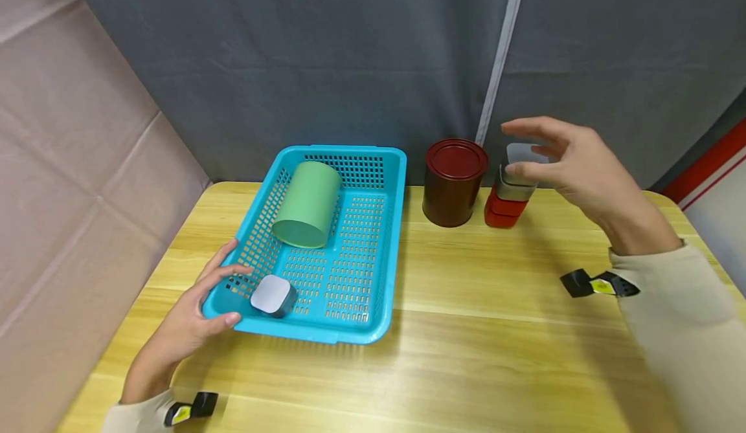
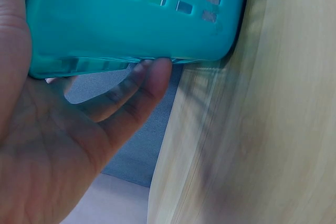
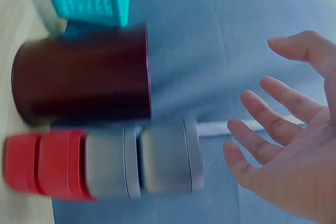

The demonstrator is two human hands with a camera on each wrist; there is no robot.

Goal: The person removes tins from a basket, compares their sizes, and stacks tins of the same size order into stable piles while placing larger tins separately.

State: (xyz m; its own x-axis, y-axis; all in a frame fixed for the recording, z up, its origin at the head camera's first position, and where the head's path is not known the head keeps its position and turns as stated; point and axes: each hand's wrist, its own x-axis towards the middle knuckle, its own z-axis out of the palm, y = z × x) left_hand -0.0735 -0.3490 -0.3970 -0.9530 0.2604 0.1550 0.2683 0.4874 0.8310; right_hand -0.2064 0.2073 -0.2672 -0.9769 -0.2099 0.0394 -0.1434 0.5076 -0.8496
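My left hand (image 1: pixel 189 313) grips the near left corner of a turquoise plastic basket (image 1: pixel 398 239), its thumb at the front rim. In the left wrist view, fingertips touch the basket (image 2: pixel 131 35) from outside. Inside, a green cylinder (image 1: pixel 309 203) leans on its side, and a small grey square box (image 1: pixel 271 294) lies at the near left corner. My right hand (image 1: pixel 583 164) hovers by a stack of small square boxes (image 1: pixel 506 206), thumb and fingers spread. The right wrist view shows it apart from the stack's top grey box (image 3: pixel 165 161); two red boxes (image 3: pixel 47 163) form the bottom.
Left of the stack stands a dark red lidded canister (image 1: pixel 451 190), close to the basket's right side. All rest on a wooden table (image 1: pixel 466 336). A grey curtain (image 1: pixel 350 57) hangs along the back edge, and a pale cloth wall (image 1: pixel 76 193) borders the left.
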